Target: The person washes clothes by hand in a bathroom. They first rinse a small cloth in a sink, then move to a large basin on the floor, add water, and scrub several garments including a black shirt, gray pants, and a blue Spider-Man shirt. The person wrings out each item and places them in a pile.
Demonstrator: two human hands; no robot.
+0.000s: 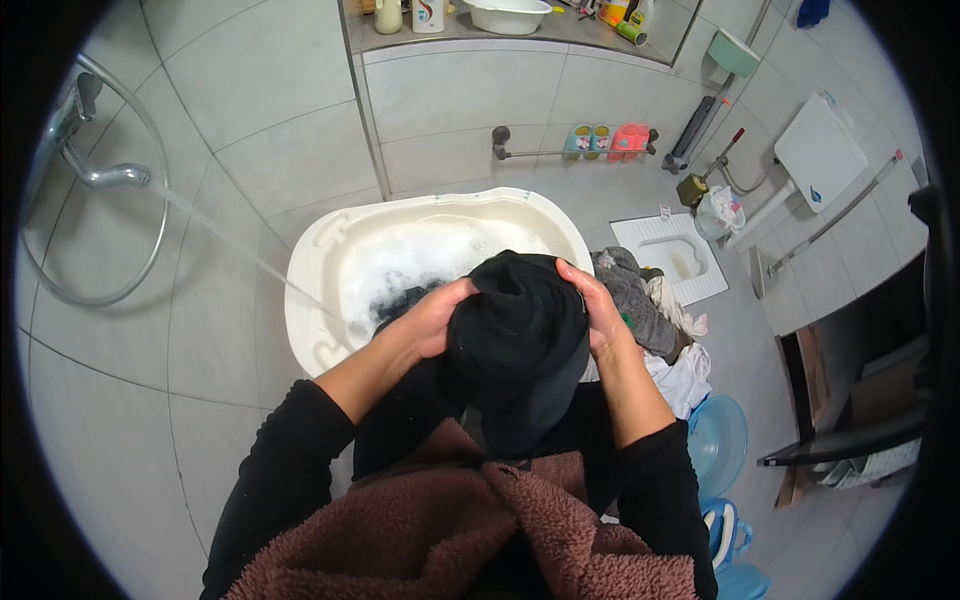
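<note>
Between my two hands a bunched black garment (pixel 521 337) is held up over the near right side of a white plastic tub (pixel 307 285). My left hand (pixel 435 319) grips its left side, and my right hand (pixel 592 304) grips its right side, with the thumb at the top edge. White suds (pixel 435 251) cover much of the water. Dark cloth (pixel 409 300) lies partly sunk in the foam. Water streams from a chrome tap spout (pixel 124 176) on the left wall into the tub's left end. The garment's lower end hangs toward my lap.
Piled laundry (pixel 637 300) lies on the floor right of the tub, before a squat toilet (pixel 675 255). Blue plastic basins (pixel 716 442) stand at the lower right. A wall rail (pixel 540 154) holds slippers (pixel 630 141); bottles (pixel 427 15) and a white basin (pixel 508 16) occupy the ledge.
</note>
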